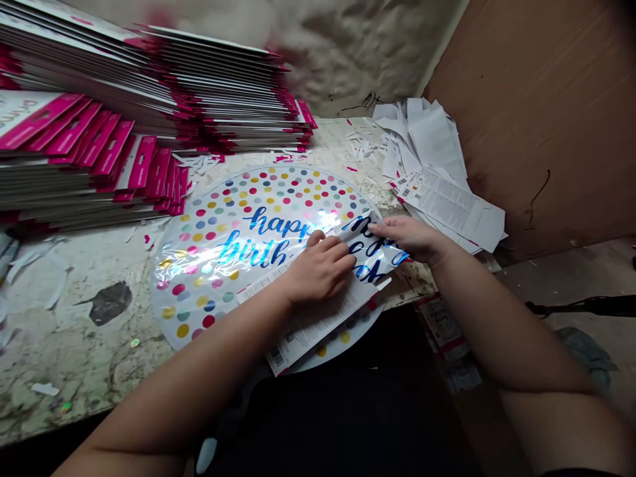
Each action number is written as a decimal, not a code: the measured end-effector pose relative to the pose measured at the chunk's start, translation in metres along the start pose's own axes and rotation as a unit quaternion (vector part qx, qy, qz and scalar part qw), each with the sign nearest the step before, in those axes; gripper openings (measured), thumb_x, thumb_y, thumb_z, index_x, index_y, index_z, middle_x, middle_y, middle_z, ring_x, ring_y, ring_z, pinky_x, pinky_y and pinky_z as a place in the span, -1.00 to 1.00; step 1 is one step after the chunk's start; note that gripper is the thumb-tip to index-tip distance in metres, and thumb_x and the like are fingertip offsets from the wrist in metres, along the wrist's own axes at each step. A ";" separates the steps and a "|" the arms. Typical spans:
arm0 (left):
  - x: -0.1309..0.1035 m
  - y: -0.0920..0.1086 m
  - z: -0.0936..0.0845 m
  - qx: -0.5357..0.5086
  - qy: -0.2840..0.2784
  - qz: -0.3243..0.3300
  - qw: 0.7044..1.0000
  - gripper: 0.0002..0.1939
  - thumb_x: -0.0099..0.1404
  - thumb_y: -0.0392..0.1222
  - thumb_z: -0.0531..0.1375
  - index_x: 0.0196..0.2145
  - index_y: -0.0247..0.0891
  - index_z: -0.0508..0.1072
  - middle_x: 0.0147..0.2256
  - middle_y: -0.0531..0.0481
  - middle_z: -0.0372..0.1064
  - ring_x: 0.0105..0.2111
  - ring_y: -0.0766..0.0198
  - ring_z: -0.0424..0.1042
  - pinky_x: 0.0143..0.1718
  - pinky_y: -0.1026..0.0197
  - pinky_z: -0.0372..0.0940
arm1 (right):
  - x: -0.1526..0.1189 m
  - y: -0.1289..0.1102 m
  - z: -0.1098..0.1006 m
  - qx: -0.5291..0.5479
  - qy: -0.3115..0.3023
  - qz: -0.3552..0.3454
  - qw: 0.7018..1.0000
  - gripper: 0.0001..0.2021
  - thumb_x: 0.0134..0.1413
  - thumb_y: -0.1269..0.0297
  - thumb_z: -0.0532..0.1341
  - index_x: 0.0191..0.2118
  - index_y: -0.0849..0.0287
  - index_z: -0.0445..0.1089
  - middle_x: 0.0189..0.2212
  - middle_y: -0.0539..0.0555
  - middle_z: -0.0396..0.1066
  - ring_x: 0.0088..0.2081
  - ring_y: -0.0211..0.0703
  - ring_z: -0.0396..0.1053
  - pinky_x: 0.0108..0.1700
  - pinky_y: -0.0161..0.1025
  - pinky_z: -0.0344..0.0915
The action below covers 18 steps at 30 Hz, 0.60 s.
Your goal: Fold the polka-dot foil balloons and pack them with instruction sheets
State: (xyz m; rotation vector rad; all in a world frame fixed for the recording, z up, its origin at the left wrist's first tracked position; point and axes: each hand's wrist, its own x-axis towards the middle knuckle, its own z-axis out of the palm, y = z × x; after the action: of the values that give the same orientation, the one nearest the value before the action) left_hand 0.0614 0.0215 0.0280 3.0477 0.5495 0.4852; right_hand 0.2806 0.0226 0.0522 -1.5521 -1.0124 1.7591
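A flat, round foil balloon with coloured dots and blue "happy birthday" lettering lies on the worktop. Its right side is folded over toward the middle, so part of the lettering shows reversed. My right hand pinches the folded foil at its right edge. Over the balloon's centre, my left hand is closed, fingers curled down on the foil beside the fold; the fingertips are partly hidden. Beneath my left hand and wrist a printed white card sleeve rests at a slant on the balloon.
Tall stacks of white and pink card packs stand at the back left, with a nearer fanned pile in front. Loose printed cards and white paper lie at the right, by a brown board. Paper scraps litter the worktop.
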 end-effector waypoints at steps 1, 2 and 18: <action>0.000 -0.001 0.000 -0.004 0.001 -0.010 1.000 -0.85 0.21 -0.17 -0.02 -0.37 -0.25 0.29 -0.34 -0.09 0.28 -0.25 0.10 0.19 -0.14 -0.02 -0.01 | 0.001 0.000 0.004 0.005 0.010 -0.011 1.000 -0.76 -0.24 0.19 0.38 -0.48 0.26 0.41 -0.58 0.03 0.44 -0.58 -0.30 0.33 -0.54 -0.37 0.27; -0.001 -0.001 -0.001 -0.008 0.001 -0.019 1.000 -0.84 0.22 -0.18 -0.04 -0.36 -0.25 0.29 -0.34 -0.10 0.29 -0.25 0.10 0.19 -0.14 -0.02 -0.01 | 0.002 0.001 0.007 0.001 0.013 -0.028 1.000 -0.77 -0.25 0.21 0.38 -0.49 0.25 0.41 -0.60 0.02 0.42 -0.60 -0.31 0.31 -0.56 -0.38 0.25; 0.005 0.002 -0.025 -0.037 -0.032 -0.056 0.997 -0.80 0.25 -0.25 -0.08 -0.32 -0.30 0.32 -0.32 -0.15 0.27 -0.26 0.08 0.17 -0.17 0.00 0.07 | -0.011 -0.013 0.041 -0.195 -0.109 -0.042 0.974 -0.87 -0.21 0.45 0.25 -0.65 0.21 0.34 -0.80 -0.11 0.18 -0.74 -0.38 0.11 -0.65 -0.35 0.15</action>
State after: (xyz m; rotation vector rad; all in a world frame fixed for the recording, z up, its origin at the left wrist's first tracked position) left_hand 0.0586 0.0197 0.0536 2.9298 0.6793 0.3947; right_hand 0.2414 0.0133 0.0704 -1.5324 -1.5873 1.7749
